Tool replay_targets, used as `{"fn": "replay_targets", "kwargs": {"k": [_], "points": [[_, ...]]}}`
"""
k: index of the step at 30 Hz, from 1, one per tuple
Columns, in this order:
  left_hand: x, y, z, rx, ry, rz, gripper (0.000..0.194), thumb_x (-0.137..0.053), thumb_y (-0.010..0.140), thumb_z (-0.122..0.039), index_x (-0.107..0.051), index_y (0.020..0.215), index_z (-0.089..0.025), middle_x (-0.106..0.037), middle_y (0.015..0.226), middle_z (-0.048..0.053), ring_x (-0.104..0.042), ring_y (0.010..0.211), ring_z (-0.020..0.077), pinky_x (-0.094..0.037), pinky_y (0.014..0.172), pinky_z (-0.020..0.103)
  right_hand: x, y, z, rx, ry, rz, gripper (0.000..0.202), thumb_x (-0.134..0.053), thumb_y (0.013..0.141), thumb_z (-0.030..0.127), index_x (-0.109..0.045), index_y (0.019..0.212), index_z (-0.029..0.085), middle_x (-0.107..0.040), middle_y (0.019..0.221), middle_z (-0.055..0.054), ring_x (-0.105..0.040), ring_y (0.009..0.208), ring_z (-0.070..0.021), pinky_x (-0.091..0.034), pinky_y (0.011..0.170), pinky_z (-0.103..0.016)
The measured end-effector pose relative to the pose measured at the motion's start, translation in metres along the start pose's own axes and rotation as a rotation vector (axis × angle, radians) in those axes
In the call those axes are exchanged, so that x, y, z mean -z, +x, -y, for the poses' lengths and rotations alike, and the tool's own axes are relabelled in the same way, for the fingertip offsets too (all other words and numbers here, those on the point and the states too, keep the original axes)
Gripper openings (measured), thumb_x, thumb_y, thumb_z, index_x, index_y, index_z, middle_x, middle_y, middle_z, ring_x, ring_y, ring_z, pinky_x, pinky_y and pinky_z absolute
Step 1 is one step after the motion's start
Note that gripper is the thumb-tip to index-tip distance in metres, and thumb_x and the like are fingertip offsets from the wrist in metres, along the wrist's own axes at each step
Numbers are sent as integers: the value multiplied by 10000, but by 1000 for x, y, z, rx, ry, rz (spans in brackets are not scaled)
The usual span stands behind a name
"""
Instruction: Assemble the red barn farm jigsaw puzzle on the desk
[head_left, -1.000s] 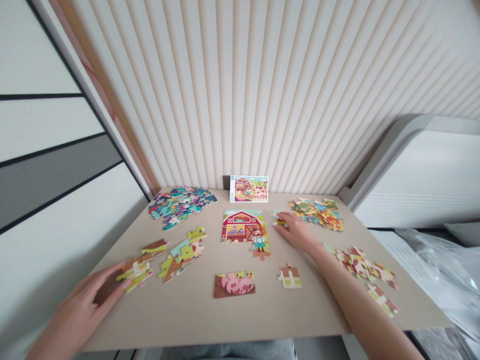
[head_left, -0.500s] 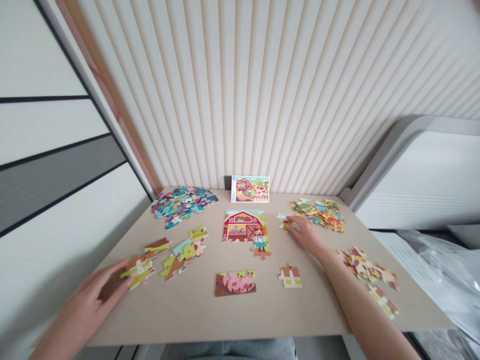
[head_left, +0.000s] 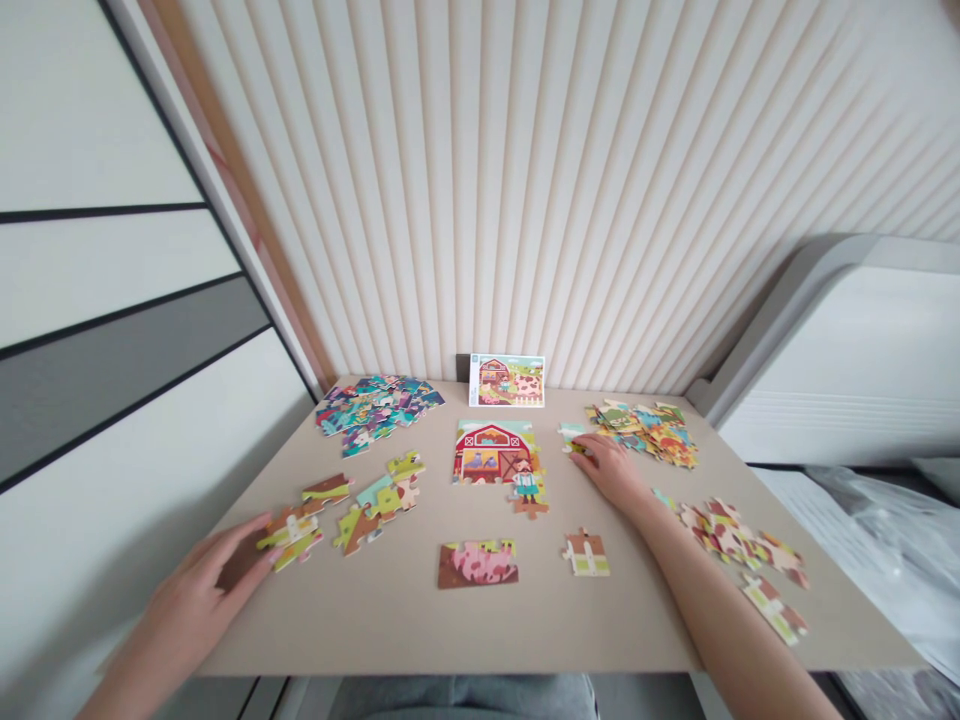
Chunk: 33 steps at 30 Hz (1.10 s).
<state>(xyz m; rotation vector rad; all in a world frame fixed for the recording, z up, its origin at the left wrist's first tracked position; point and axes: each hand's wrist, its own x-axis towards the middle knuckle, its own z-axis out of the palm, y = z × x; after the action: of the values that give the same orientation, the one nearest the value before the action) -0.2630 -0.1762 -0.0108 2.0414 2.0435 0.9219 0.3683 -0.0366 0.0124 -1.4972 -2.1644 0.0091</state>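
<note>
My left hand [head_left: 214, 580] rests at the table's left, thumb and fingers apart around the near side of some green and brown puzzle pieces [head_left: 296, 535]. Beyond the middle, my right hand [head_left: 606, 465] has its fingertips on a pale blue and green piece [head_left: 571, 434], partly covering it. Left of that hand lies the joined red barn section [head_left: 491, 455], with a farmer piece [head_left: 526, 485] at its lower right. Nearer me are a joined pink pig section [head_left: 478, 564] and a brown piece with a white fence [head_left: 587, 553].
A picture card [head_left: 507, 381] stands against the ribbed wall. Purple-blue pieces [head_left: 379, 408] are heaped at the back left, yellow-orange ones [head_left: 649, 432] at the back right. Green pieces [head_left: 380, 500] lie left of centre; cow-patterned pieces [head_left: 724, 530] lie beside my right forearm.
The view has shifted slightly, so the table's contents appear a little further right. My right hand's fingers have moved slightly on the pale blue and green piece. My left hand stays by its pieces.
</note>
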Motion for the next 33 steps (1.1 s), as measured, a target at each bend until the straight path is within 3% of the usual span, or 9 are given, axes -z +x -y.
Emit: {"fn": "replay_targets", "kwargs": {"k": [4, 10, 20, 23, 30, 33], "points": [[3, -2, 0, -10, -10, -34, 387, -515, 922, -624, -486, 1301, -553, -635, 1361, -163, -635, 1229, 276, -585, 975, 560, 6, -3, 5, 28, -12, -52, 333, -522, 1013, 453, -691, 1235, 270, -686, 1276, -87, -617, 1201, -302, -484, 1036, -486], [22, -7, -9, -145, -2, -56, 495, -607, 916, -559, -584, 1339, -303, -668, 1338, 81, -646, 1218, 326, -596, 961, 469, 13, -12, 2, 67, 58, -106, 329, -470, 1036, 413, -702, 1216, 266, -704, 1244, -75, -637, 1177, -277, -494, 1033, -462], [59, -24, -74, -68, -112, 121, 507, -666, 922, -473, -575, 1390, -301, -683, 1302, 64, -639, 1227, 281, -532, 1058, 462, 5, -14, -10, 93, 87, -93, 364, -479, 1012, 483, -722, 1178, 269, -706, 1246, -70, -650, 1150, -282, -566, 930, -426], [56, -26, -87, -90, -142, 120, 491, -689, 915, -450, -585, 1370, -299, -652, 1357, 77, -622, 1250, 283, -520, 1071, 467, 5, -14, -9, 92, 93, -96, 373, -478, 1006, 492, -734, 1158, 267, -712, 1231, -74, -660, 1130, -284, -585, 878, -416], [19, -38, -117, -228, -93, 227, 485, -671, 940, -420, -547, 1401, -340, -620, 1401, 70, -558, 1321, 280, -474, 1125, 474, 7, -14, -3, 96, 110, -117, 366, -481, 996, 488, -750, 1103, 264, -728, 1188, -88, -678, 1096, -295, -583, 909, -456], [12, -32, -126, -268, -31, 241, 507, -633, 964, -396, -502, 1451, -344, -594, 1424, 66, -533, 1341, 274, -468, 1126, 461, 6, -14, -3, 89, 104, -110, 362, -486, 991, 485, -750, 1103, 263, -730, 1183, -85, -678, 1101, -291, -580, 914, -455]]}}
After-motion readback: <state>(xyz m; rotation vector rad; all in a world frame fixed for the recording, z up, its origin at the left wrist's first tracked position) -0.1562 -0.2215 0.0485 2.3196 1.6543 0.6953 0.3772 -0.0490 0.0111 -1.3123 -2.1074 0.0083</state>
